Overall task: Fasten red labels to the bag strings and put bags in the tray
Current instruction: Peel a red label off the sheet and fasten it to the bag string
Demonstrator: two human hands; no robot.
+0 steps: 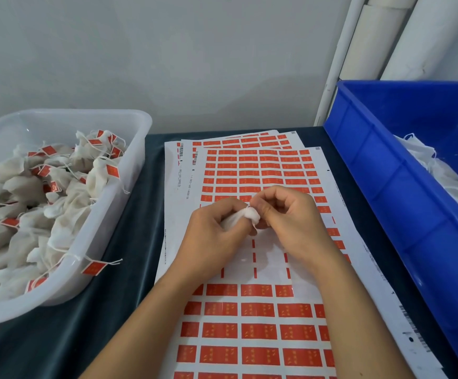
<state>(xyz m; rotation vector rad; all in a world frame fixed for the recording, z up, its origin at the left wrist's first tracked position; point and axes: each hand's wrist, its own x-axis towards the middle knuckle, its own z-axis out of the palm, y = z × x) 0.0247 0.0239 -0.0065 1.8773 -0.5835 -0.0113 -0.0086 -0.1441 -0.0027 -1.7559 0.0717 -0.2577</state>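
White bag mostly concealed within left hand and right hand; its string indiscernible. Blue bin cut off at right edge; label print illegible.

Left hand, right hand together, fingers curled.

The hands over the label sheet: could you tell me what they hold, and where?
Left hand grips a small white bag by its body; right hand pinches its top.
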